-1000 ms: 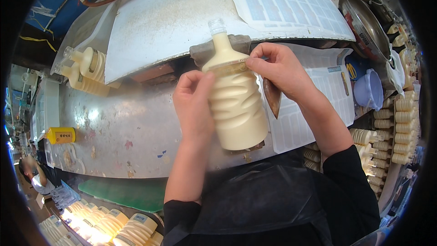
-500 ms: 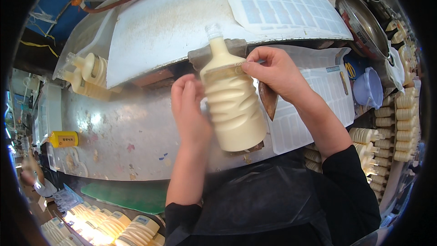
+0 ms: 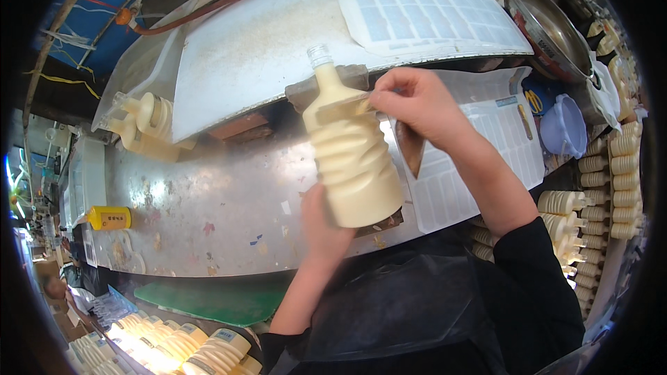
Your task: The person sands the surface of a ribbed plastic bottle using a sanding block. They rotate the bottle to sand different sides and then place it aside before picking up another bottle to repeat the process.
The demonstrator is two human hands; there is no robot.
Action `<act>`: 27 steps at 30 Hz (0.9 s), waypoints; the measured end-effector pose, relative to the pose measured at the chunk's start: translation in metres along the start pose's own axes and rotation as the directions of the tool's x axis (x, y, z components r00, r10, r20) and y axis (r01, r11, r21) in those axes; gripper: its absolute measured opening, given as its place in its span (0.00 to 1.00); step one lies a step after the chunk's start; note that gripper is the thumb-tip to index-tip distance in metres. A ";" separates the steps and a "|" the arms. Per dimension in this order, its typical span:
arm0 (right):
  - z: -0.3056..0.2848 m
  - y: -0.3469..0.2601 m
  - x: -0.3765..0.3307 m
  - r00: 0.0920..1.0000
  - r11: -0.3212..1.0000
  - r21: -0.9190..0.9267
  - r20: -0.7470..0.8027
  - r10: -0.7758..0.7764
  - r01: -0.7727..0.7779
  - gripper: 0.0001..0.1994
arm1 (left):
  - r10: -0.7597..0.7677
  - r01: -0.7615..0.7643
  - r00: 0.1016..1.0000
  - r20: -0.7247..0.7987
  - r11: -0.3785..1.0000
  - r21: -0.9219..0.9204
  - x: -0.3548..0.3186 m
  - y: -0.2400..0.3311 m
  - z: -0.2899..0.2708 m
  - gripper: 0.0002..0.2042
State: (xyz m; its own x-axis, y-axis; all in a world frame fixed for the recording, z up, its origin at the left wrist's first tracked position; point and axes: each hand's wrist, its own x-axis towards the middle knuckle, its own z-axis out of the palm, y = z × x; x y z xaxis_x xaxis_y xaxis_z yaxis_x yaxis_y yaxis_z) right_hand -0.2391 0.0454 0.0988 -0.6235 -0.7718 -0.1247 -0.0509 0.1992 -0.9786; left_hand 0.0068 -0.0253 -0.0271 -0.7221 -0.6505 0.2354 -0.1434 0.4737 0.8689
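A cream bottle (image 3: pixel 358 167) with wavy ridges and a clear threaded neck lies in front of me, its shoulder against a grey block (image 3: pixel 303 92). Across its shoulder runs a narrow strip (image 3: pixel 340 106), whose right end is pinched between the thumb and fingers of my right hand (image 3: pixel 410 104). My left hand (image 3: pixel 323 229) is beside the bottle's lower left side; motion smears it and the bottle partly hides its fingers. Below my right hand a brown pointed piece (image 3: pixel 410 149) sticks out beside the bottle.
A white board (image 3: pixel 257 42) bears a label sheet (image 3: pixel 417 10); another sheet (image 3: pixel 472 153) lies right of the bottle. Two bottles (image 3: pixel 149 125) and a yellow squeeze bottle (image 3: pixel 110 218) are at left. A blue bucket (image 3: pixel 564 128) and stacked bottles (image 3: pixel 625 180) stand at right.
My left hand has dropped from beside the bottle's upper left side to its lower left side. My right hand keeps its pinch at the shoulder. The view has shifted slightly.
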 end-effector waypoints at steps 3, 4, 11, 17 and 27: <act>-0.025 -0.007 -0.002 0.994 0.997 -0.029 -0.077 -0.073 0.070 0.06 | 0.228 -0.220 0.973 -0.026 0.959 0.177 0.008 0.026 -0.019 0.36; -0.035 -0.010 -0.003 0.994 0.996 -0.050 -0.086 -0.072 0.067 0.05 | 0.325 -0.309 0.945 -0.035 0.924 0.224 0.013 0.038 -0.026 0.34; -0.042 -0.037 -0.012 0.998 0.955 -0.295 0.051 -0.032 0.046 0.06 | 0.474 -0.466 0.879 0.058 0.825 0.320 0.023 0.055 -0.010 0.31; -0.016 -0.063 -0.007 0.975 0.957 -0.271 0.216 -0.045 0.104 0.06 | 0.553 -0.531 0.832 0.057 0.761 0.372 0.022 0.038 -0.005 0.30; 0.004 -0.008 0.020 0.982 0.995 -0.055 0.163 0.092 -0.084 0.07 | 0.110 -0.115 0.983 -0.146 0.993 -0.026 0.062 0.047 -0.016 0.37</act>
State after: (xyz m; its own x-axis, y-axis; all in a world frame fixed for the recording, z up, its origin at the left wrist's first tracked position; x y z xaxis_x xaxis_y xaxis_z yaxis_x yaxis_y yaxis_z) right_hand -0.2480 0.0263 0.1041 -0.4899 -0.8384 -0.2388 -0.0416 0.2960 -0.9543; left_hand -0.0343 -0.0525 0.0356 -0.6270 -0.6740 0.3905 -0.0417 0.5296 0.8472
